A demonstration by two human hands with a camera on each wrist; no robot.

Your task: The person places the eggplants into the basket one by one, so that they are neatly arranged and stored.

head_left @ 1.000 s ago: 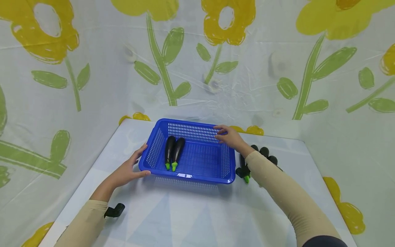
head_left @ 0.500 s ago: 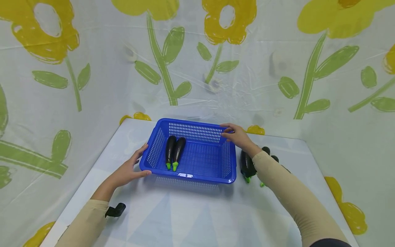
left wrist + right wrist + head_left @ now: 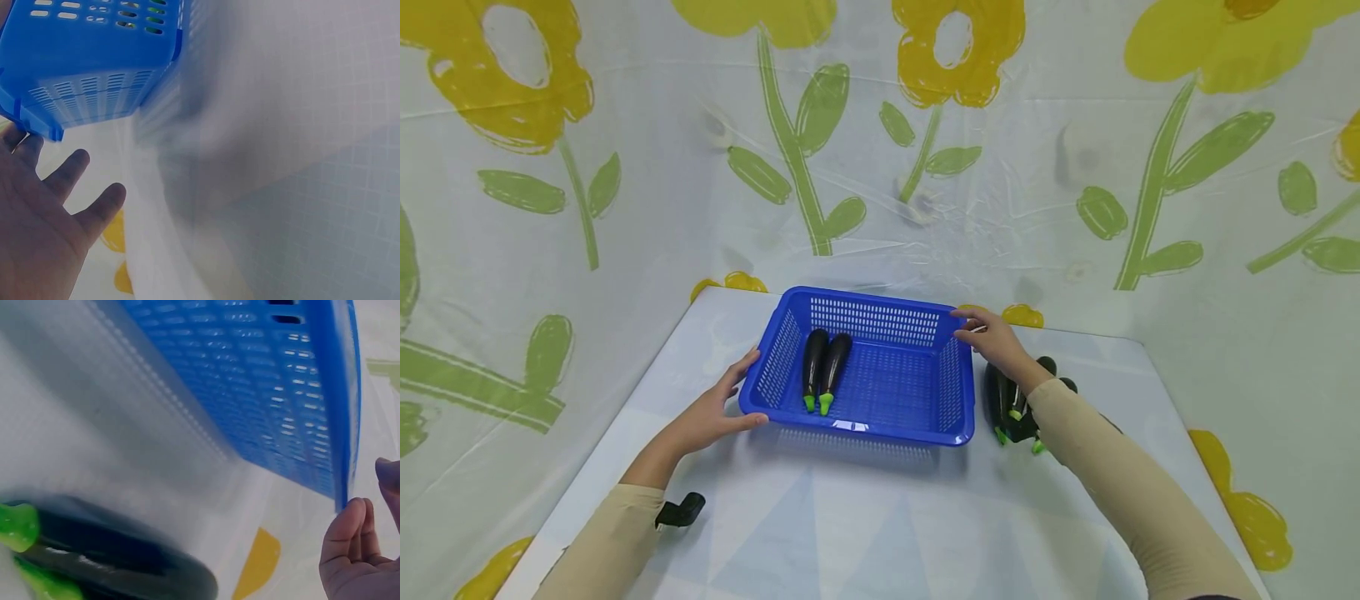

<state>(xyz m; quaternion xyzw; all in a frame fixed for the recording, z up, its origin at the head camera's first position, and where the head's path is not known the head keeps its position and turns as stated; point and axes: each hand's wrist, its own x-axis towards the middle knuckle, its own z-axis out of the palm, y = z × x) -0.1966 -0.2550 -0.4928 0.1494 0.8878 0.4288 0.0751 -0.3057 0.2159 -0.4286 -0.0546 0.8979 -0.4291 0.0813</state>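
Observation:
Two dark eggplants with green stems lie side by side in the left part of a blue perforated basket [image 3: 895, 379]: the left eggplant [image 3: 813, 362] and the right eggplant [image 3: 835, 367]. My left hand [image 3: 703, 417] is at the basket's left side, fingers spread and touching the rim. In the left wrist view, that hand [image 3: 47, 219] extends below the basket's corner. At the far right corner is my right hand [image 3: 996, 342], its fingers slightly bent. The right wrist view has the fingertips of that hand [image 3: 359, 562] against the rim's end, holding nothing visible.
Several more eggplants [image 3: 997, 396] lie on the white table [image 3: 850, 533] right of the basket, partly behind my right forearm. One eggplant [image 3: 119, 550] appears large in the right wrist view. A flower-printed curtain [image 3: 1022, 200] surrounds the table's back and sides.
My right hand has moved right, from over the basket's inner right side to its far right corner. The left hand, basket and both eggplants inside stay in place.

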